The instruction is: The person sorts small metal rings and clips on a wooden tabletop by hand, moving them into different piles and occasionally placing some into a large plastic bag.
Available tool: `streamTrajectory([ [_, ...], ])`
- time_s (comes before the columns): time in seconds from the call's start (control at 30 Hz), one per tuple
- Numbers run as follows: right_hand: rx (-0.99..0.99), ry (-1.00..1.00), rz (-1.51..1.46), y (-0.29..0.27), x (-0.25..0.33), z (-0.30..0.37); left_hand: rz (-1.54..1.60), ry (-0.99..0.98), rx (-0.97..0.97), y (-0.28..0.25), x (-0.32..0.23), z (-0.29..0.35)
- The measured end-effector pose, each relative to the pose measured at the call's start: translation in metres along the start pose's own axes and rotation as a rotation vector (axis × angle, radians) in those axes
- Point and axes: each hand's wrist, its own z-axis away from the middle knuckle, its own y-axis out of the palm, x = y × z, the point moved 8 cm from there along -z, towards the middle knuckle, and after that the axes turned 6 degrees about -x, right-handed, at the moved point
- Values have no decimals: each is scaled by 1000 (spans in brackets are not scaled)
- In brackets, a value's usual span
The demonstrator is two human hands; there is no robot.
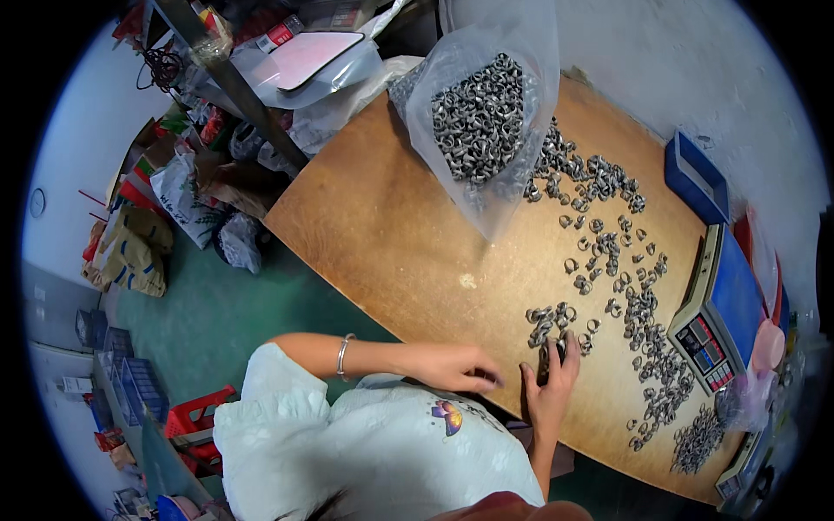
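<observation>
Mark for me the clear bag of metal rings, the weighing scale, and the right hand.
Clear bag of metal rings [479, 117], head view, on its ring-filled middle.
Weighing scale [734, 295], head view, on its blue platform.
Right hand [552, 378], head view, on its back.

Small grey metal rings [549, 323] lie clustered on the wooden tabletop [408, 252].

a bag of metal rings [479, 122] lies at the upper centre of the table [391, 234]; loose rings [608, 252] spread to its right and downward, and a scale [717, 313] sits at the right edge.
</observation>
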Motion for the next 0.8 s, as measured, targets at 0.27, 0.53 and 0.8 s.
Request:
streamTrajectory([
  [0.27,12,12,-215,13,17,11,1139,-534,89,89,135,35],
  [0.53,10,-55,-253,24,39,42,1961,-488,63,103,132,6],
  [0.8,103,-234,-414,17,62,49,2206,-337,151,111,147,5],
])
